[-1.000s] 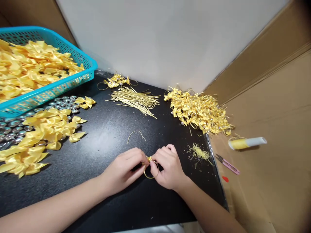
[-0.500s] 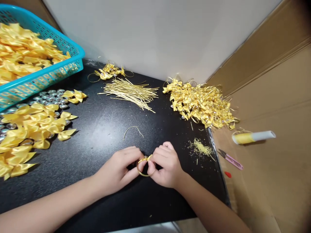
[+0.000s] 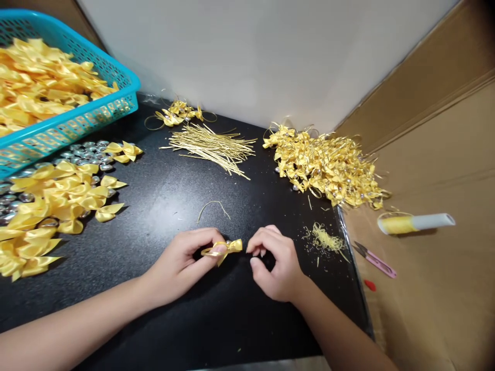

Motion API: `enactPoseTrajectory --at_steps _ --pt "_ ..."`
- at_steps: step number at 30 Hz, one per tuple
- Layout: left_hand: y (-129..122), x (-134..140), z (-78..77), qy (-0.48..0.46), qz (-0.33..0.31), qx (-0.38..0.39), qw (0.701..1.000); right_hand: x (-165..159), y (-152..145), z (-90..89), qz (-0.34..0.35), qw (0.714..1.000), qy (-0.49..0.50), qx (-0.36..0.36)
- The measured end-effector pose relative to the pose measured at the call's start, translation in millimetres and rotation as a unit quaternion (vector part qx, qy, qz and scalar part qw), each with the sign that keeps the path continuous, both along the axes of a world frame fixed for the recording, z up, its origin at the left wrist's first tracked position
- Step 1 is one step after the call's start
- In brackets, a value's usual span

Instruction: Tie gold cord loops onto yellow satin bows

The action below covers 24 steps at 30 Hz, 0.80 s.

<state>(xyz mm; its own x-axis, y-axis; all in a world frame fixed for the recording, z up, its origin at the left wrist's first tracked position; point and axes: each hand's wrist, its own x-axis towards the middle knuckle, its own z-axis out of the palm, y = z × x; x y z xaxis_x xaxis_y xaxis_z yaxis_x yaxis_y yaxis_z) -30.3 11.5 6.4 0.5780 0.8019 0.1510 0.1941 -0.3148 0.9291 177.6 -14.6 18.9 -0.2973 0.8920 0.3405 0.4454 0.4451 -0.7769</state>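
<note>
Between thumb and fingers, my left hand (image 3: pixel 193 260) pinches a yellow ribbon bow (image 3: pixel 234 246) with a gold cord loop (image 3: pixel 208 252) on it. The bow sticks out to the right of the fingertips, and part of it is hidden by the thumb. Just to its right, my right hand (image 3: pixel 276 263) is curled with thumb and fingers apart, holding nothing that I can see. A thin bent strand (image 3: pixel 213 203) lies on the black table (image 3: pixel 170 330) beyond both hands.
A turquoise basket (image 3: pixel 96 119) of yellow bows stands at the back left. Before it lie loose bows (image 3: pixel 73 198) and silver beads (image 3: pixel 83 152). Gold cords (image 3: pixel 212 147) and a heap of finished bows (image 3: pixel 328 167) lie farther back. Right: thread scraps (image 3: pixel 327 239), pink snips (image 3: pixel 379 264), a ribbon-wrapped tube (image 3: pixel 417 223).
My right hand has let go of the bow and moved a little to the right. The bow, still in my left hand, has turned so the cord loop points left.
</note>
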Motion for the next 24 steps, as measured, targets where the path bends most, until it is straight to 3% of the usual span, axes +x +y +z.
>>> enactPoseTrajectory --at_steps 3,7,15,20,24 --pt "2 -1 1.3 0.011 -0.019 -0.008 1.0 0 -1 3.2 -0.021 0.999 -0.004 -0.044" --pt "2 2 3.9 0.023 -0.05 -0.038 0.998 -6 -3 1.8 0.012 0.993 -0.01 -0.114" --pt "20 17 15.6 0.012 0.018 -0.113 0.993 -9 12 -12.3 -0.055 0.963 0.178 -0.193" --pt "33 36 8.2 -0.038 0.058 -0.14 0.988 -8 26 -24.8 -0.095 0.937 0.269 -0.201" --pt "33 40 3.2 -0.088 0.036 -0.19 0.977 -5 29 -27.3 -0.06 0.923 0.305 -0.227"
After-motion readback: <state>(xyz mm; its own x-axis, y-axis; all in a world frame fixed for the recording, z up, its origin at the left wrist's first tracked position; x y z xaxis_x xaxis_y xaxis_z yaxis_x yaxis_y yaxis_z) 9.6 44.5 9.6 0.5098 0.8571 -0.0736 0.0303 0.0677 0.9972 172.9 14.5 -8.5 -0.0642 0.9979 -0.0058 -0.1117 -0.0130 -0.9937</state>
